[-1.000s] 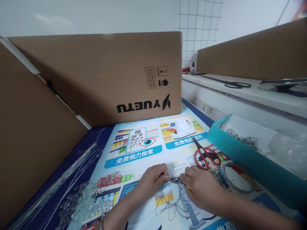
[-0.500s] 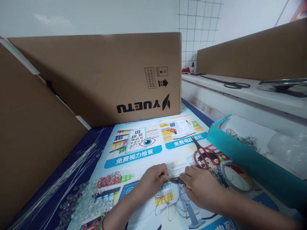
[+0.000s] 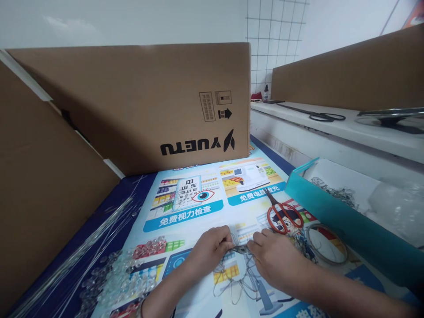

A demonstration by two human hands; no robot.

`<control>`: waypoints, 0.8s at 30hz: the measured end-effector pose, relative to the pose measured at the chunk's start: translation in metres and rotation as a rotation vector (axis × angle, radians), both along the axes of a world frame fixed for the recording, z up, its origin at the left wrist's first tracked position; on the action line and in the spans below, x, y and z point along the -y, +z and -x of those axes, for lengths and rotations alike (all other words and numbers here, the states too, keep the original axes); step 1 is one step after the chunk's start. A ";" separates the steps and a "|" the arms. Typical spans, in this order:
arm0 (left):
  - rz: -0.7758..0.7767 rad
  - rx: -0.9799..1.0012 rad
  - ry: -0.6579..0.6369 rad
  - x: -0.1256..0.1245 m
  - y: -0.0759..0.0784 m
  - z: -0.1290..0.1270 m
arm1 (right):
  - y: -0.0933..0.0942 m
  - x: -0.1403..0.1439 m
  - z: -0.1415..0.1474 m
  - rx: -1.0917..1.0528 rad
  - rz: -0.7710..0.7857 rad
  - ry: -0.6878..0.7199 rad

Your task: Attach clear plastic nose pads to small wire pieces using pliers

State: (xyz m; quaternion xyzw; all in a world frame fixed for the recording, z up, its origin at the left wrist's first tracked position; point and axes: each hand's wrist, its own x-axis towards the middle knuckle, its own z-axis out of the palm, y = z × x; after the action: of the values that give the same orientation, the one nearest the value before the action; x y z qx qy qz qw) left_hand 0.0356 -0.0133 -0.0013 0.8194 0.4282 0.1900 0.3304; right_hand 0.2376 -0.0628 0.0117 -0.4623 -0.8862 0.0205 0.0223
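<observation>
Low in the middle of the head view, my left hand [image 3: 212, 249] pinches thin bent wire [image 3: 236, 288], whose loops hang below the fingers over the printed sheet. Facing it, my right hand [image 3: 281, 258] is closed around a pair of pliers. The dark jaws of the pliers [image 3: 241, 250] point left and meet the wire at my left fingertips; my palm hides the handles. Clear beads [image 3: 127, 274] lie spread out left of my left forearm. Just beyond my right hand rest red-handled scissors [image 3: 285, 217] and a coil of wire [image 3: 326, 244].
Long straight wires [image 3: 96, 240] lie along the table's left side. A large cardboard box [image 3: 132, 106] stands at the back, with another brown panel at left. On the right is a teal box [image 3: 334, 229] holding wire pieces and a clear bag. Black scissors [image 3: 326, 117] lie on the ledge.
My right hand has turned slightly around the pliers, and their yellow handle no longer shows. My left hand keeps its pinch in nearly the same place.
</observation>
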 end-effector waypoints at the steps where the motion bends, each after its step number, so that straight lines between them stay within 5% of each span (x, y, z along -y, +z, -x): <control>1: -0.002 0.001 0.000 0.000 0.000 0.000 | -0.001 0.000 0.000 -0.002 -0.001 -0.001; 8: -0.011 -0.011 0.010 0.001 0.000 -0.001 | 0.001 -0.002 0.001 0.020 0.017 0.003; 17: -0.017 -0.028 0.008 0.001 -0.003 0.000 | 0.035 -0.007 -0.028 -0.019 0.002 -0.045; 24: -0.041 -0.029 -0.047 0.002 0.001 0.002 | 0.020 -0.013 -0.035 0.042 -0.008 -0.070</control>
State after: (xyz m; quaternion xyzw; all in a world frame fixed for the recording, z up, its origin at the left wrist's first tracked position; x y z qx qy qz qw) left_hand 0.0338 -0.0154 -0.0006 0.8385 0.4097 0.1791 0.3114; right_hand 0.2722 -0.0499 0.0322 -0.4934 -0.8698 0.0063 0.0062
